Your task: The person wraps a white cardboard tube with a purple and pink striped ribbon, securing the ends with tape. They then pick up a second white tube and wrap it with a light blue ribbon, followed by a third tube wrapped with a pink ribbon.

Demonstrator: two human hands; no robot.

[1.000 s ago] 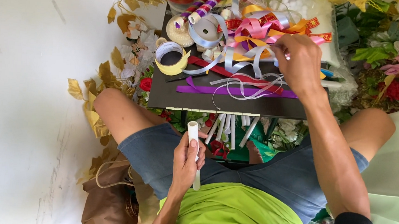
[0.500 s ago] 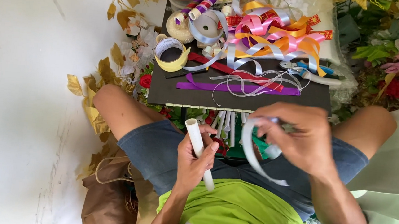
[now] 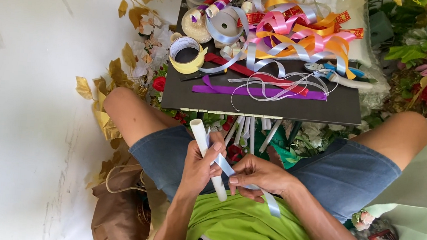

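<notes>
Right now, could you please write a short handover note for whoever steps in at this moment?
Left hand: gripping a white tube, held slanted over the lap.
Right hand: pinching a pale blue ribbon that crosses the tube.
Board ahead: purple ribbon and red ribbon lying flat, a tangle of coloured ribbons, a yellow tape roll.
Done: ribbon laid against the tube.
Left: most of the tube is bare; the ribbon's tail hangs loose.
</notes>
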